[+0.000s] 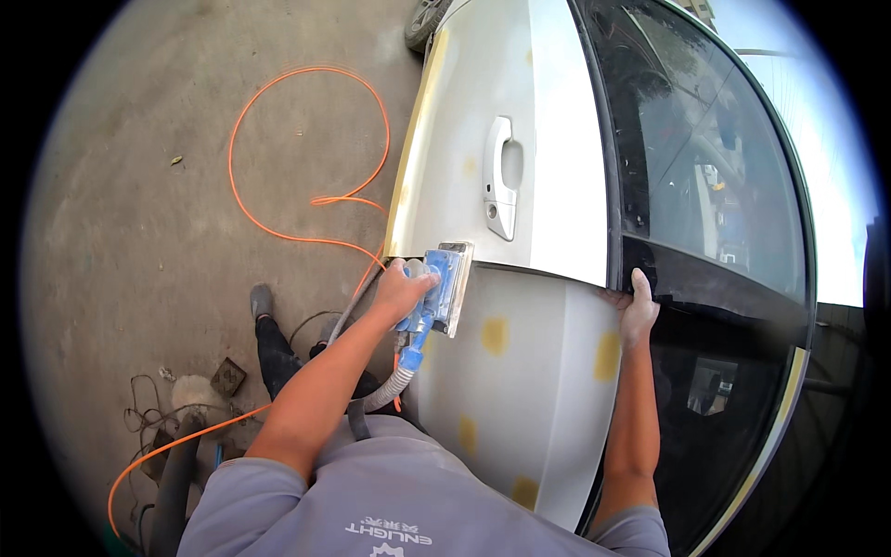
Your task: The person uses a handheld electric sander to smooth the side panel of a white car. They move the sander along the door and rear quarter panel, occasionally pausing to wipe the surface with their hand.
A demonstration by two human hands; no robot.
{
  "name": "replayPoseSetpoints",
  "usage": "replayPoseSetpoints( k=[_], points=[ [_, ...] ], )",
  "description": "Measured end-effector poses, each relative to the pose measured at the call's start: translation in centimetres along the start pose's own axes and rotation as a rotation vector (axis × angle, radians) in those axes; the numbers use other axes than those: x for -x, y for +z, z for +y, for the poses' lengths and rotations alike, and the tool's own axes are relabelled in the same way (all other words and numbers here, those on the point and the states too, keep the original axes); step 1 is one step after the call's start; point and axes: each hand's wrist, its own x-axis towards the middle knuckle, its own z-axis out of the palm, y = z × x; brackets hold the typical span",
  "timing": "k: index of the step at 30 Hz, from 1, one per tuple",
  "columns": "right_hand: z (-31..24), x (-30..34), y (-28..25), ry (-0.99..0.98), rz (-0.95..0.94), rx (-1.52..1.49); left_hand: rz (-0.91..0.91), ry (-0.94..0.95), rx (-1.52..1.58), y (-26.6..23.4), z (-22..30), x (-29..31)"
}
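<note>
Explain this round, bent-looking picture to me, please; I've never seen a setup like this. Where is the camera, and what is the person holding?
There is no robot here, just a person with bare hands. The camera sits on the person's head and looks down; its very wide lens bends straight edges.

The left hand holds a blue sander at the edge of a pale car door with a handle. A ribbed grey hose runs from the sander.

The right hand is at the dark window edge; its fingers are partly hidden.

Yellowish patches mark the bodywork, and an orange hose loops over the ground.
</note>
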Motion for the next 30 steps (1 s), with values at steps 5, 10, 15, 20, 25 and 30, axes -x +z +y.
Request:
replayPoseSetpoints(
  k=[5,10,15,20,25,30],
  points=[
    [0.0,0.6,0.9,-0.053,0.032,-0.035,-0.038,0.042,-0.033,0.5,1.3,1.5],
    [0.3,-0.1,0.1,0.001,-0.012,-0.056,0.016,0.099,-0.104,1.3,5.6,1.7],
    [0.1,0.1,0.1,-0.03,0.001,-0.02,0.07,0.025,-0.073,0.3,0.6,0.7],
    [0.3,0.4,0.3,0.004,-0.003,-0.063,-0.007,0.062,-0.145,0.3,3.9,2.3],
    [0.0,0.4,0.6,-0.036,0.018,-0.042,0.025,0.021,-0.129,-0.3,3.8,1.1],
    [0.0,0.2,0.3,-0.02,-0.018,-0.045,0.024,0.069,-0.173,0.3,2.8,1.1]
  ],
)
